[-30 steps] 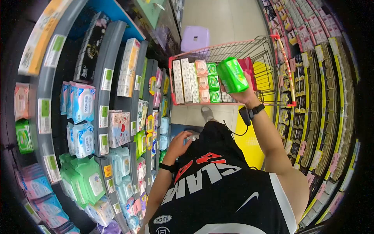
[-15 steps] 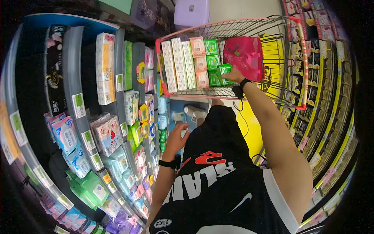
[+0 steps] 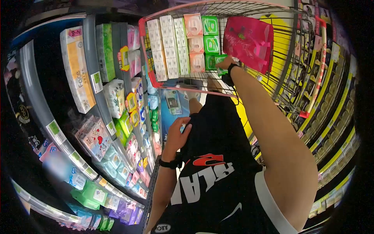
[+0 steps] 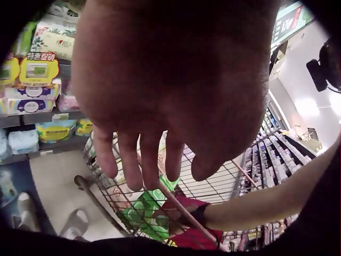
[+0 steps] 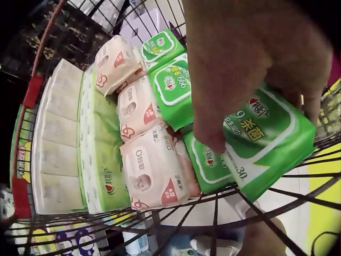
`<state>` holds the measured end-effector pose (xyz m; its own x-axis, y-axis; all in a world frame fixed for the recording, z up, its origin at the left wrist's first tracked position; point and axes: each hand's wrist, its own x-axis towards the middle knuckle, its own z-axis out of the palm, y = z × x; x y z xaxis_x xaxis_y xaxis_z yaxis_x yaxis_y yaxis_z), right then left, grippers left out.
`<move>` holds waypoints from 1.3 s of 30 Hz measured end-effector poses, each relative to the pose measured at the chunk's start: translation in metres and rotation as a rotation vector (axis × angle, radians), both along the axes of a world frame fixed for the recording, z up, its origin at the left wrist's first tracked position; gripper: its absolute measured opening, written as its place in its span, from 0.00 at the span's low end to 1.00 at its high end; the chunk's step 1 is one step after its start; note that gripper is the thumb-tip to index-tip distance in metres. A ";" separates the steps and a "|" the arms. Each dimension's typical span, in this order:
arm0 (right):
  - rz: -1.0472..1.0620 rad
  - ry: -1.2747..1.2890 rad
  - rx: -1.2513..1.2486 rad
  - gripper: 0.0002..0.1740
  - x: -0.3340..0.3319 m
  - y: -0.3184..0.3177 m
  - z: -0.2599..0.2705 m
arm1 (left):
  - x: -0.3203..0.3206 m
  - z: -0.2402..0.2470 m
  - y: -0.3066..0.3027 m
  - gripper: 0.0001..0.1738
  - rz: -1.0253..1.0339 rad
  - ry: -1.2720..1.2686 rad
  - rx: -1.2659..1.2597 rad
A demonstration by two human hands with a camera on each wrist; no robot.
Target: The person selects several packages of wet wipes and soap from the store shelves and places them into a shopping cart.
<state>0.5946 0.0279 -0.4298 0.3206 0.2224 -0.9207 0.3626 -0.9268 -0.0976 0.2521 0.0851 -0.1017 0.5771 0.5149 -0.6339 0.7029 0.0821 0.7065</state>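
Observation:
My right hand is inside the shopping cart, gripping a green pack of wet wipes. Thumb and fingers span the pack, which sits tilted at the near end of a row of green wipes packs. In the right wrist view it overlaps the nearest green pack of that row. Pink wipes packs stand alongside, then white and green tissue packs. My left hand hangs by the black shorts with loosely bent fingers and nothing in it; the left wrist view shows its spread fingers.
A dark pink bag lies in the cart beside the green row. Shelves with tissue and wipes packs run along the left. More stocked racks line the right, beyond the cart's handle.
My right hand has lowered the green wipes pack from above the cart down to the near end of the green row. The cart appears closer. My left hand has stayed by the shorts.

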 end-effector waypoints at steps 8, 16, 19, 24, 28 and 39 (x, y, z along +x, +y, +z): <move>0.038 -0.040 0.012 0.66 -0.011 0.018 -0.001 | 0.004 -0.008 0.015 0.15 -0.025 0.071 0.025; -0.120 -0.047 0.031 0.79 -0.007 0.007 -0.024 | -0.002 -0.006 0.023 0.15 0.014 0.064 0.052; -0.348 0.253 0.052 0.81 0.008 0.001 -0.035 | -0.004 -0.011 0.020 0.15 0.014 0.091 0.044; -0.319 0.059 0.155 0.84 -0.022 -0.006 -0.042 | 0.001 -0.014 0.011 0.15 0.001 0.087 0.023; -0.142 0.000 0.188 0.83 -0.041 0.002 -0.037 | 0.004 -0.013 0.010 0.16 -0.009 0.087 0.029; -0.165 0.336 0.180 0.30 0.002 -0.008 -0.055 | 0.004 -0.011 0.015 0.16 -0.037 0.106 0.056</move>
<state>0.5971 0.0201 -0.4845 0.0535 0.3602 -0.9314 0.1314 -0.9271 -0.3510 0.2559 0.1001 -0.1129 0.5275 0.5305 -0.6635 0.7759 0.0173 0.6307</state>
